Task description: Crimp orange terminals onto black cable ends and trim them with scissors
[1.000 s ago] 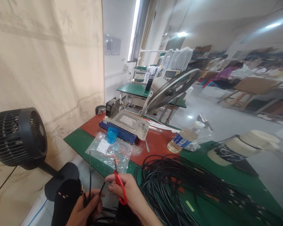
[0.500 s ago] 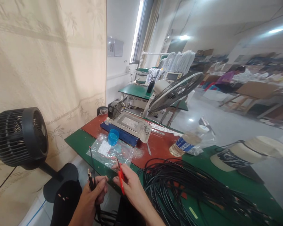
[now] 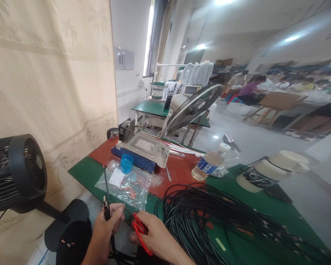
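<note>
My left hand (image 3: 110, 224) is closed around black cables (image 3: 107, 211), whose ends stick up past the fingers; one shows a metallic tip and a longer one a reddish end. Between the thumb and forefinger is a small pinched end. My right hand (image 3: 154, 233) grips red-handled pliers (image 3: 139, 230), their thin dark jaws pointing at the left fingertips. Whether the jaws touch the pinched end cannot be made out. Just beyond the hands lies a clear plastic bag (image 3: 142, 191) with small orange-red pieces, and a blue round container (image 3: 126, 163) stands on it.
A coil of black cable (image 3: 187, 213) covers the table's right front. Behind are a blue-and-grey heating device (image 3: 134, 158), a bottle of pale liquid (image 3: 206, 165) and a cream jug (image 3: 260, 175). A black fan (image 3: 24, 171) stands left. People sit at far tables.
The pliers have swung round and come closer to the left fingertips, their red handles now spread wider. The view has shifted slightly rightward; my left hand keeps hold of the cables.
</note>
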Demonstrator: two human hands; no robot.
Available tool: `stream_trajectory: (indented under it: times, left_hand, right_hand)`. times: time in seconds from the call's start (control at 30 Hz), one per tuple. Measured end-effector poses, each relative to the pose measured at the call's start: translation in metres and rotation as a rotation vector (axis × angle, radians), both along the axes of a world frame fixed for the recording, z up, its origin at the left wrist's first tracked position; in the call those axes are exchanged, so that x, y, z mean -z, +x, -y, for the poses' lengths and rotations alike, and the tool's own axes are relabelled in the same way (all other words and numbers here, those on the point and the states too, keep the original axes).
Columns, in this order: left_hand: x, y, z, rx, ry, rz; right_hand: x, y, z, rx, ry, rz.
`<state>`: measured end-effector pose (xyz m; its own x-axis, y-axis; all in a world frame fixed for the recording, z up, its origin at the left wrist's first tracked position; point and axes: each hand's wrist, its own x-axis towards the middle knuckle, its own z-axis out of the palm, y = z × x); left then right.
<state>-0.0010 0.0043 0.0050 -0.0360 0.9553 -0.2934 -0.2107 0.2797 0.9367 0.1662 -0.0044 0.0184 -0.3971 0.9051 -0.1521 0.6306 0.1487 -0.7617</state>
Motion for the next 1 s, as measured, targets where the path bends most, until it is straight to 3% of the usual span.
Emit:
stream_trajectory:
  times: [0.33, 0.73, 0.87, 1.0]
  left_hand:
    - [0.003, 0.004, -0.003, 0.020, 0.036, -0.102]
    - [0.009, 0.008, -0.007, 0.016, 0.019, -0.087]
    - [0.011, 0.004, -0.005, 0.009, 0.011, 0.004]
    - [0.012, 0.001, 0.000, 0.014, -0.010, 0.114]
  right_hand:
    - [0.005, 0.003, -0.004, 0.025, 0.042, -0.009]
    - [0.017, 0.004, -0.009, 0.110, 0.064, -0.058]
    - [0.024, 0.003, -0.012, 0.151, -0.022, -0.258]
    - [0.021, -0.006, -0.018, 0.219, -0.294, -0.626]
